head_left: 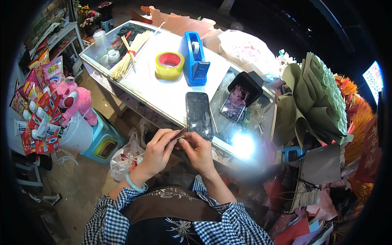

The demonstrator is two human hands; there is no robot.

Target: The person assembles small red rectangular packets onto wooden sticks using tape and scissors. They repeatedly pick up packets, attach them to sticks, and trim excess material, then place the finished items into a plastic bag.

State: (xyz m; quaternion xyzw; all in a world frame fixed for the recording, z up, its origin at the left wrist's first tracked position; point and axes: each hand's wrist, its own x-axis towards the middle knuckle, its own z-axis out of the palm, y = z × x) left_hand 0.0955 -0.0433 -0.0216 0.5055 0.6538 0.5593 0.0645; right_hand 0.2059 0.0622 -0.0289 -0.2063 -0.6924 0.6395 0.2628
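Head view shows the left hand (157, 153) and the right hand (199, 152) meeting just below the table edge (163, 114), fingers of both pinched closed on a thin stick (180, 133) between the fingertips. A dark phone (199, 114) lies just beyond them. I judge the stick is being wrapped; rolling it further needs steady, even pressure.
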